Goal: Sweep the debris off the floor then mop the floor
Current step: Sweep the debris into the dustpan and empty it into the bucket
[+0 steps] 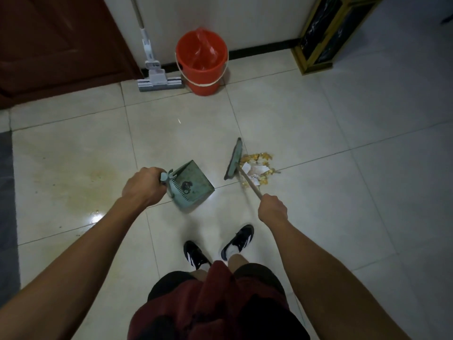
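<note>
A teal plastic dustpan (193, 184) is gripped by the left hand (143, 186); just right of it, a flat teal broom (234, 160) is clenched in the right hand (272, 207), beside yellow-white debris (257, 169)

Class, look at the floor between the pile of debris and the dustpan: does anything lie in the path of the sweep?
Only the broom head itself stands between the debris and the dustpan; the tile gap beyond it looks bare.

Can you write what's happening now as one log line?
phase: sweeping | left hand: holds dustpan | right hand: holds broom beside debris | mop: unused
</note>
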Demonstrator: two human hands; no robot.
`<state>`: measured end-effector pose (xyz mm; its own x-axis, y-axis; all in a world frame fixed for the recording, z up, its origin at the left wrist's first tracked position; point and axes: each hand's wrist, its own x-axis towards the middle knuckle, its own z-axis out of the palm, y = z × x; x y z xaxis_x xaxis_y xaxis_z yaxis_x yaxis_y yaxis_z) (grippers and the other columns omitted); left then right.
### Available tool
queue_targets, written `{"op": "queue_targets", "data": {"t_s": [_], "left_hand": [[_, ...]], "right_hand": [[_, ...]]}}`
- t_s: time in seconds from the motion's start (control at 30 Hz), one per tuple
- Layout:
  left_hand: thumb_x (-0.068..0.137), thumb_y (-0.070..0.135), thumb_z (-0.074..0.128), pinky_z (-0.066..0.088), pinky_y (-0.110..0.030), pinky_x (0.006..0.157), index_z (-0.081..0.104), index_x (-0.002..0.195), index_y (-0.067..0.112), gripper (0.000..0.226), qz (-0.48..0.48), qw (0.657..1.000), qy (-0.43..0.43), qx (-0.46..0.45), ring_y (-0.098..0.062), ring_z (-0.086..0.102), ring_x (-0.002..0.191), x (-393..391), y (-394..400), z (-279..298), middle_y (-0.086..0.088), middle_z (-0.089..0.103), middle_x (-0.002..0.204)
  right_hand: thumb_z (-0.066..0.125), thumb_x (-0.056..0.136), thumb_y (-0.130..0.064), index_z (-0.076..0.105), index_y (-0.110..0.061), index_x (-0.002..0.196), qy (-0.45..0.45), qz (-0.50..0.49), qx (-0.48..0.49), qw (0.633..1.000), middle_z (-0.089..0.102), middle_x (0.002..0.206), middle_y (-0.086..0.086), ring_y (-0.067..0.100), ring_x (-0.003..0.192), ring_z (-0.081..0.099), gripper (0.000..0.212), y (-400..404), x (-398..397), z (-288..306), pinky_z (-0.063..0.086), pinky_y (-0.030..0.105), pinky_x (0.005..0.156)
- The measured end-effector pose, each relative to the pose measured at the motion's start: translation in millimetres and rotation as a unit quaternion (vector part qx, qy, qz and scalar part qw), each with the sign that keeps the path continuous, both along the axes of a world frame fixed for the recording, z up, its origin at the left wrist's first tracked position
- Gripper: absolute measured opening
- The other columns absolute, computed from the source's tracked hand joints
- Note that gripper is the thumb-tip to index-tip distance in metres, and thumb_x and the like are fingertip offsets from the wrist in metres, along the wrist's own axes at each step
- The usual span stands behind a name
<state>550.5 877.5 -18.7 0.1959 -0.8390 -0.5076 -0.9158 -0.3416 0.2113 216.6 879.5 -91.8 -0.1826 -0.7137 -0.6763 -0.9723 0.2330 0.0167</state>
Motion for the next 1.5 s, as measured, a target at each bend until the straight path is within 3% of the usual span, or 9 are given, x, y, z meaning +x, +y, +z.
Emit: {"op": "queue_targets", "data": {"t_s": [0.4,0.67,0.77,0.83,1.03,1.17,1.3,1.43,1.5], "left_hand": [[0.089,0.024,0.062,0.052,-0.036,0.071,0.072,0.097,0.024,0.013,-0.068,0.998,-0.012,0.0,-0.033,0.063,0.083,-113.6,-67.3,2.0,-0.008,0.069,0.094],[0.089,0.023,0.062,0.051,-0.035,0.071,0.072,0.099,0.025,0.014,-0.083,0.996,-0.015,-0.002,-0.035,0.065,0.087,-140.5,-80.1,-7.0,-0.01,0.07,0.098],[0.089,0.024,0.063,0.053,-0.037,0.073,0.072,0.1,0.026,0.014,-0.084,0.996,-0.009,0.002,-0.035,0.066,0.087,-139.5,-81.4,-10.7,-0.01,0.071,0.098],[0.089,0.024,0.063,0.056,-0.038,0.075,0.072,0.101,0.027,0.015,-0.085,0.996,-0.003,0.005,-0.034,0.066,0.087,-136.7,-83.5,-12.3,-0.009,0.071,0.098],[0.089,0.027,0.063,0.057,-0.039,0.076,0.071,0.104,0.029,0.017,-0.098,0.995,-0.001,0.028,-0.033,0.067,0.087,-121.9,-89.2,-18.2,-0.008,0.071,0.1],[0.089,0.026,0.063,0.056,-0.037,0.075,0.071,0.103,0.029,0.016,-0.105,0.994,-0.007,0.042,-0.032,0.067,0.087,-109.2,-96.0,-31.6,-0.007,0.071,0.1],[0.091,0.025,0.062,0.056,-0.037,0.072,0.071,0.101,0.03,0.014,-0.119,0.992,-0.005,0.044,-0.029,0.066,0.082,-102.7,-113.6,-47.4,-0.006,0.069,0.094],[0.091,0.022,0.062,0.055,-0.037,0.07,0.071,0.101,0.03,0.016,-0.139,0.99,-0.005,0.034,-0.029,0.064,0.081,-99.9,-132.7,-54.9,-0.006,0.068,0.094],[0.09,0.021,0.061,0.056,-0.038,0.07,0.071,0.102,0.03,0.017,-0.153,0.988,-0.006,0.036,-0.03,0.064,0.081,-99.6,-136.6,-56.3,-0.007,0.068,0.093]], "right_hand": [[0.057,0.09,-0.016,0.06,-0.012,0.111,-0.055,-0.136,-0.056,0.988,0.066,0.109,0.009,0.028,0.094,0.067,0.021,-20.7,-112.5,1.9,0.053,0.032,0.076],[0.056,0.091,-0.008,0.053,-0.01,0.131,-0.098,-0.219,-0.109,0.965,0.06,0.119,0.015,0.035,0.104,0.063,0.04,-32.8,-128.6,-4.6,0.053,0.038,0.086],[0.057,0.086,-0.003,0.055,-0.009,0.12,-0.199,-0.369,-0.021,0.908,0.061,0.105,0.019,0.031,0.078,0.066,0.035,-31.5,-122.5,-13.6,0.059,0.04,0.064],[0.054,0.082,0.001,0.062,0.0,0.106,-0.239,-0.371,-0.011,0.897,0.064,0.088,0.02,0.028,0.052,0.061,0.026,-40.2,-115.7,-16.0,0.054,0.034,0.049],[0.05,0.086,-0.005,0.061,0.001,0.108,-0.196,-0.341,-0.047,0.918,0.065,0.096,0.018,0.033,0.056,0.068,0.026,-57.8,-102.5,-19.4,0.06,0.042,0.05],[0.047,0.088,-0.004,0.05,-0.004,0.137,-0.171,-0.354,-0.038,0.919,0.06,0.121,0.019,0.036,0.074,0.07,0.049,-66.7,-108.4,-32.1,0.06,0.039,0.057],[0.049,0.088,-0.007,0.054,0.0,0.124,-0.138,-0.361,-0.042,0.921,0.063,0.11,0.016,0.034,0.088,0.069,0.037,-75.9,-126.2,-52.1,0.062,0.045,0.072],[0.049,0.096,-0.01,0.057,0.006,0.117,-0.113,-0.364,0.009,0.925,0.067,0.1,0.016,0.023,0.067,0.064,0.027,-79.7,-136.4,-57.0,0.05,0.026,0.048],[0.049,0.097,-0.01,0.058,0.008,0.112,-0.113,-0.357,0.044,0.926,0.068,0.095,0.018,0.026,0.068,0.066,0.025,-75.9,-136.3,-61.5,0.054,0.029,0.054]]}}
